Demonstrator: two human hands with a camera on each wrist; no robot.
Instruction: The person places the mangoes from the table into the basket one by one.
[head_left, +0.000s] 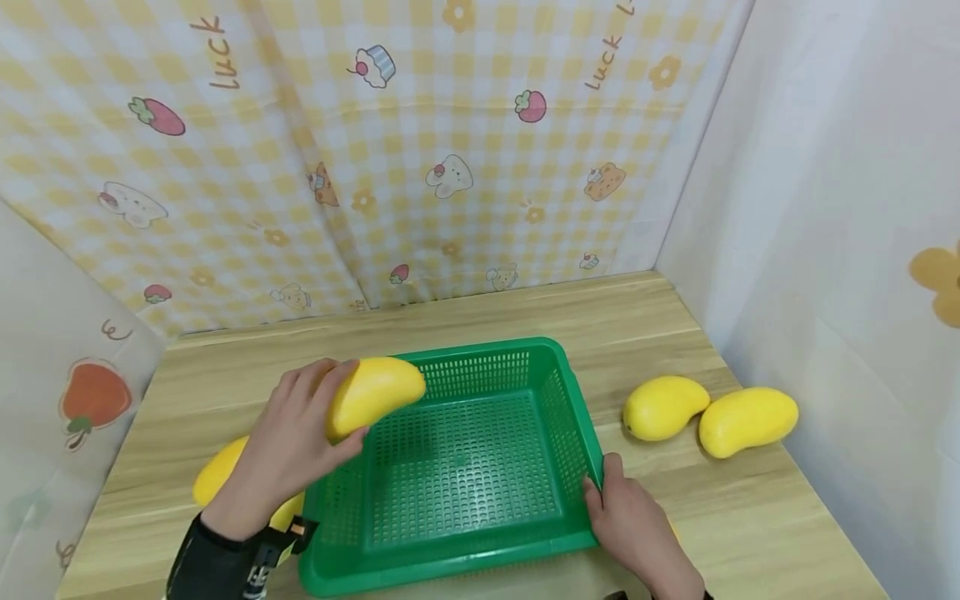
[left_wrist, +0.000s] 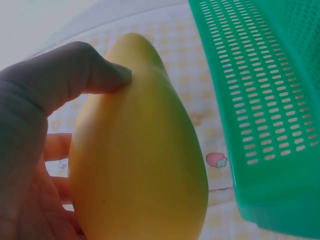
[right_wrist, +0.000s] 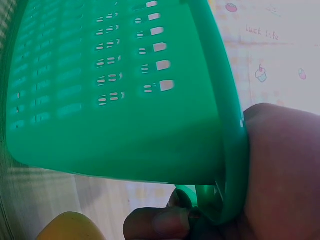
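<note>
A yellow mango [head_left: 378, 392] is gripped in my left hand [head_left: 300, 437], above the left side of a green plastic basket [head_left: 551, 546]. In the left wrist view the thumb presses along the near face of the mango [left_wrist: 142, 150], and the other fingers lie behind it. My right hand [head_left: 637, 521] holds the basket's right rim near its front corner, thumb on the inner side. The right wrist view shows the basket wall [right_wrist: 165, 140] close up, with fingertips [right_wrist: 172, 222] curled under the rim. No mango lies inside the basket.
Two mangoes [head_left: 663, 408] lie side by side on the wooden table [head_left: 600, 333] to the right. More yellow fruit [head_left: 221, 471] is partly hidden under my left forearm. A bit of yellow shows beside my right wrist. A checkered cloth [head_left: 450, 225] hangs behind, with white cloth walls at both sides.
</note>
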